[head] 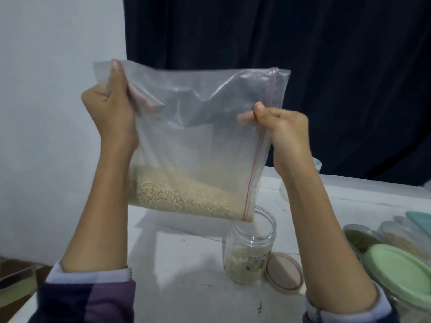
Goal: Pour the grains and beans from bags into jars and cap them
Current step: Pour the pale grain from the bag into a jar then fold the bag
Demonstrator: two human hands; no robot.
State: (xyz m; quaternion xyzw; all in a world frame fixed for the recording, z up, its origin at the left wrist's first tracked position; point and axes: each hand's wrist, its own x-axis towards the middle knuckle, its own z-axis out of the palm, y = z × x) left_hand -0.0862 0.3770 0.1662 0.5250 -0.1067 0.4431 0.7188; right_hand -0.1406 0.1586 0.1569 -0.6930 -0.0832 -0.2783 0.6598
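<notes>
A clear zip bag [198, 141] with a red zip strip hangs tilted above the table, pale grains [177, 194] piled in its lower part. My left hand [109, 108] grips the bag's upper left corner. My right hand [282, 127] pinches the zip edge on the right. The bag's lowest corner sits over the mouth of an open clear jar [250, 245], and grains stream into it. The jar is partly filled with grains. Its beige lid [283, 271] lies flat on the table beside it on the right.
The white table [177, 264] carries several other jars at the right edge: one with a green lid [401, 273], an open one with green beans [360, 240], one with pale grains [401, 238]. Dark curtain behind, white wall on the left.
</notes>
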